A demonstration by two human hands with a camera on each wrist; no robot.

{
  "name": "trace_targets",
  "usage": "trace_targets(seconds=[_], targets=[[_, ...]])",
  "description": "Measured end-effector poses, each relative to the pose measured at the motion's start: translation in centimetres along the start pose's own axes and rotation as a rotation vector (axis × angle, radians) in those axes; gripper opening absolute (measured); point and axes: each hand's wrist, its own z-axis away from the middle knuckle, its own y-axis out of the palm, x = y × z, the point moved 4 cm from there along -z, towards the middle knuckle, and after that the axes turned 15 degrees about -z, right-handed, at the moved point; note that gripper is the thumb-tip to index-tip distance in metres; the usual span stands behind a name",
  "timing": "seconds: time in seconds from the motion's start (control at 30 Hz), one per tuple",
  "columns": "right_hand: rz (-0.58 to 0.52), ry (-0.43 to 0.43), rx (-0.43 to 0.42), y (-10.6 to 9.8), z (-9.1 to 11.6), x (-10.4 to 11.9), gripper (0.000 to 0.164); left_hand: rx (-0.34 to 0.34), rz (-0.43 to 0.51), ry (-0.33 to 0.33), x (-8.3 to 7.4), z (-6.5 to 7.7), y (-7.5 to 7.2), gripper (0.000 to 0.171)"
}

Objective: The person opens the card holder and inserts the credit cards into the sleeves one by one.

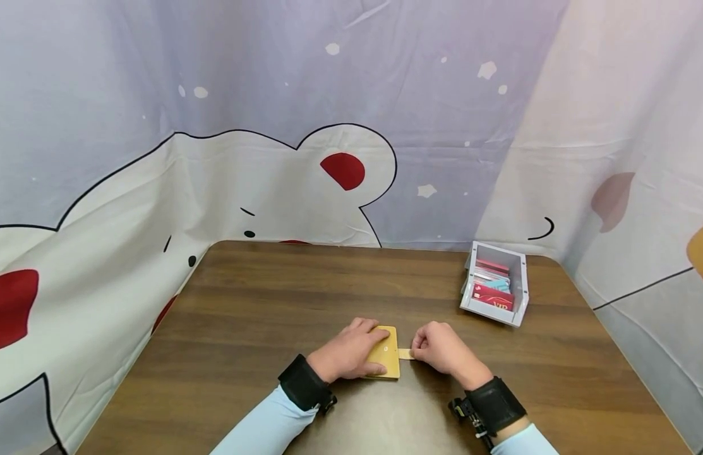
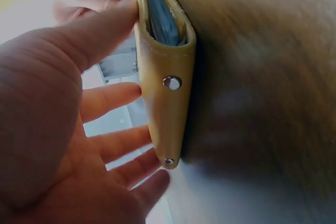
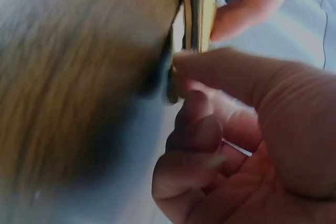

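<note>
While the right hand (image 1: 442, 347) pinches the narrow pale-yellow strap (image 1: 405, 354) with curled fingers, the left hand (image 1: 350, 351) rests fairly straight fingers on the rectangular yellow leather-look wallet (image 1: 390, 361), flat on the brown wood-grain table (image 1: 283, 291). Steady left-hand pressure should stop the wallet sliding; keeping the strap level should avoid twisting it.

Curtained nook: 1 table (image 1: 260, 297), fabric backdrop (image 1: 260, 69) (cartoon print).
</note>
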Motion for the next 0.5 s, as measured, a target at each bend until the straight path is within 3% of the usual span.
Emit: trace_targets(seconds=[0.13,0.5], targets=[[0.078,0.045,-0.022,0.5,-0.3,0.9,0.024,0.019,-0.027,0.012,-0.2,-0.2,0.1,0.078],[-0.103,0.189,0.029,1.5,-1.2,1.4,0.020,-0.041,-0.095,0.057,-0.9,-1.1,-0.1,0.082]])
